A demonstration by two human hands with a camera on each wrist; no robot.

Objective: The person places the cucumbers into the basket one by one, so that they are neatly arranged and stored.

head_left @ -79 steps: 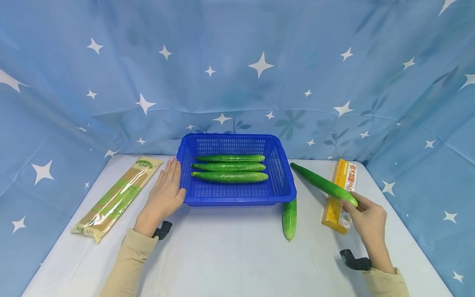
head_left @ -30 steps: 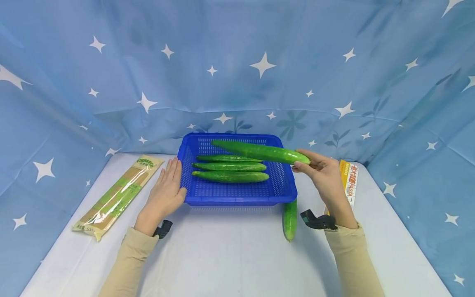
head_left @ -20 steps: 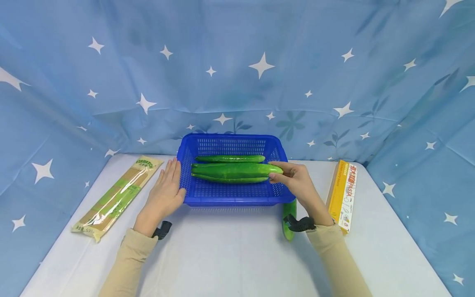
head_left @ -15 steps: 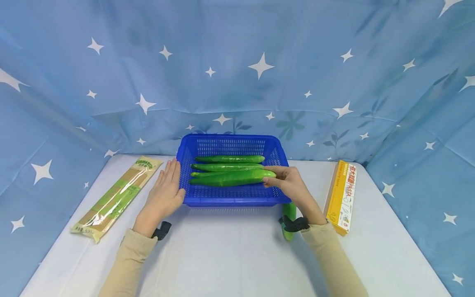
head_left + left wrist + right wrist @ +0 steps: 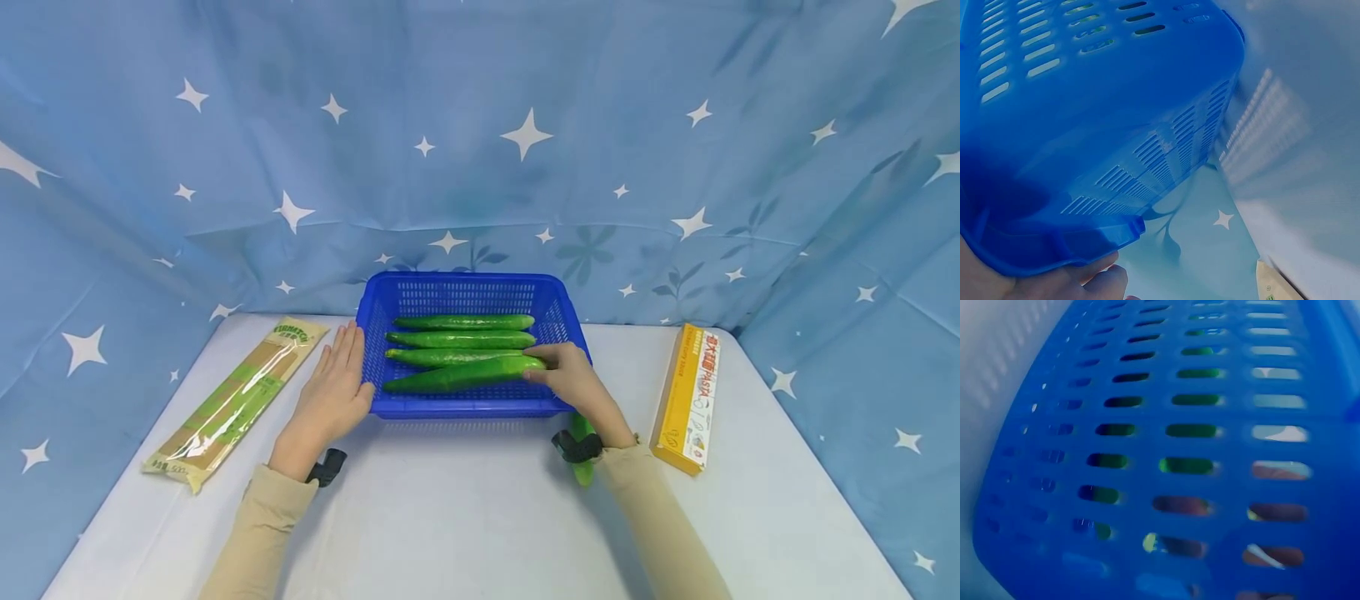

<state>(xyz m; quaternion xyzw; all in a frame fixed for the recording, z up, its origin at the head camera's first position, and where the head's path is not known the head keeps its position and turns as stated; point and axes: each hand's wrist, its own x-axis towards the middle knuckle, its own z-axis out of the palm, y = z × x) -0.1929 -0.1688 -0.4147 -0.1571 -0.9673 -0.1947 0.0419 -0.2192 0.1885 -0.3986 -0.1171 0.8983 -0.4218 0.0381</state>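
In the head view my right hand (image 5: pixel 573 385) pinches the right end of a cucumber (image 5: pixel 453 377), low in the front part of the blue basket (image 5: pixel 480 410). Behind it, three more cucumbers (image 5: pixel 463 339) lie side by side in the basket. My left hand (image 5: pixel 330 393) rests with straight fingers along the basket's left side; in the left wrist view its fingers (image 5: pixel 1075 284) show at the rim. Another cucumber (image 5: pixel 582 477) lies on the table, partly hidden by the basket and my right wrist. Through the basket's slots, the right wrist view shows bits of green cucumber (image 5: pixel 1191 430).
A long pack of noodles (image 5: pixel 243 396) lies on the white table (image 5: pixel 450 517) to the left. A yellow and white pasta box (image 5: pixel 686 400) lies to the right. A blue star-patterned curtain (image 5: pixel 480 183) stands behind and at both sides.
My right hand has carried a cucumber from beside the pasta box leftward into the basket, then lowered it toward the front of the row. My left hand has stayed at the basket's left side.
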